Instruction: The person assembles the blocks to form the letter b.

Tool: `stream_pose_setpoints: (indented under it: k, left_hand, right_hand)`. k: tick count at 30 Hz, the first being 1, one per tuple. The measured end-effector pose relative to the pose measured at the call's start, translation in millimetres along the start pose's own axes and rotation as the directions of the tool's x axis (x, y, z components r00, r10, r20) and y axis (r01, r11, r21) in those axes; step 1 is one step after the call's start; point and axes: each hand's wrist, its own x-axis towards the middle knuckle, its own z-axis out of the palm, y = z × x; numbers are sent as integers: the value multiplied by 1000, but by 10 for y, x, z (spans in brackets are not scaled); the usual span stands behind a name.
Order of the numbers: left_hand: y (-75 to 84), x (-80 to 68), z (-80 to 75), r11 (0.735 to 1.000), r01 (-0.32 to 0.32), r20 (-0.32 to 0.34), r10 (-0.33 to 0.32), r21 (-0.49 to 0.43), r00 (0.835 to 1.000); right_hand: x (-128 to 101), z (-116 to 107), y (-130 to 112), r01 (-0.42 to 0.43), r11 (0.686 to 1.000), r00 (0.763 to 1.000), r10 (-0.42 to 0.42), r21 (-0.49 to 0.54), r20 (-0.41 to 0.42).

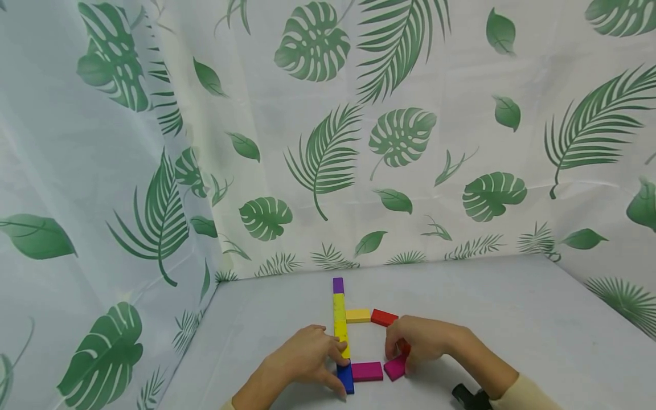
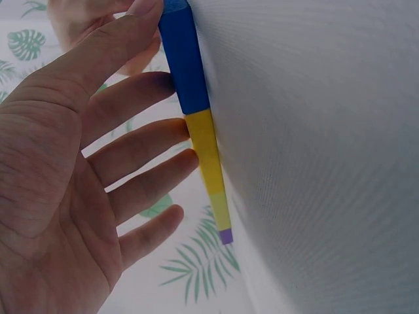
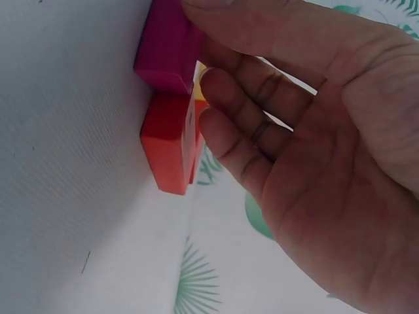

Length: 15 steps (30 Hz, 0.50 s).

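Observation:
Coloured rectangular blocks lie end to end on the table in a straight row with a loop on its right side. My left hand [image 1: 311, 356] rests at the row's near end. Its thumb and fingers touch the blue block [image 2: 183, 59] and the yellow block [image 2: 207, 147] from the side, mostly straight. My right hand [image 1: 427, 337] pinches an angled magenta block [image 1: 393, 369] at the loop's near right. A red block [image 3: 167, 140] sits against that block, mostly hidden by the hand in the head view. Another magenta block [image 1: 367, 371] lies between the blue and angled ones.
A purple block [image 1: 338, 285] tops the row's far end. An orange-yellow block [image 1: 358, 315] and another red block [image 1: 384, 318] form the loop's far side. Near my right forearm lies a black object [image 1: 465, 397]. Leaf-printed curtains [image 1: 328, 239] border the pale table [image 1: 266, 307].

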Motion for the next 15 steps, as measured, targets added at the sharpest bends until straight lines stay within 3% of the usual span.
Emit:
stream_pose_setpoints:
  k: [15]
  left_hand:
    - [-2,15,20,1000,14,12,-13,-15,1000]
  right_hand:
    - [22,12,-21,25,1000,1000,-25,-15,12]
